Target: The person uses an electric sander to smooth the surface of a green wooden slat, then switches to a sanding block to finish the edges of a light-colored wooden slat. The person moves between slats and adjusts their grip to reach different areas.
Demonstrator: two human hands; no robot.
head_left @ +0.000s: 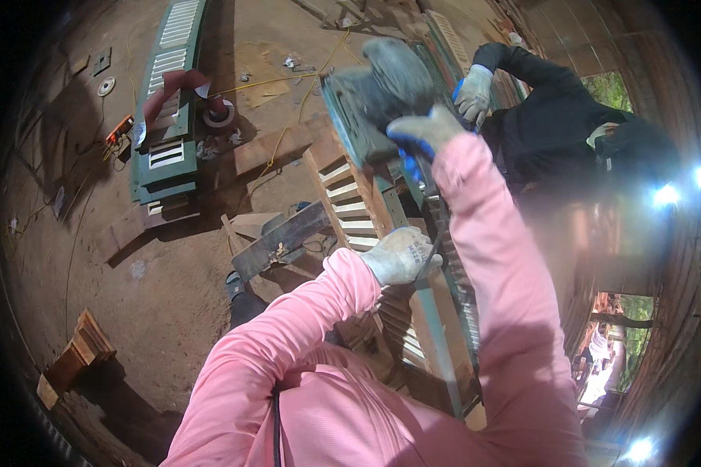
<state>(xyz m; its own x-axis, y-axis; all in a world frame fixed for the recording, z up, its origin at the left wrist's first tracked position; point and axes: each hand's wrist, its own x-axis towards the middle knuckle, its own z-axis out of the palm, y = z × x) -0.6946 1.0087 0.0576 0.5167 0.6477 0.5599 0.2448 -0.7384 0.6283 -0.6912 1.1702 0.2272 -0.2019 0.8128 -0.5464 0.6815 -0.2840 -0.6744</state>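
Note:
My left hand (401, 255), in a whitish glove, is closed around a thin dark bar-like piece above a slatted wooden shutter panel (350, 191). The kind of piece is unclear. My right hand (428, 134), in a white and blue glove, is raised farther off, blurred, with its fingers curled. A dark shape shows below those fingers, too smeared to name. Green-edged and bare-wood slatted panels (438, 342) lie beneath both arms. Just past my right hand is a co-worker's gloved hand (475, 93).
A co-worker in a black top (545, 109) bends close at the right. Dark grey-green cloth (393, 78) bulges over the stack's far end. At the left lies a green shutter (167, 124) with a curling reddish strip (175, 82). A yellow cord (276, 148) crosses the ground; wood pieces (82, 350) lie lower left.

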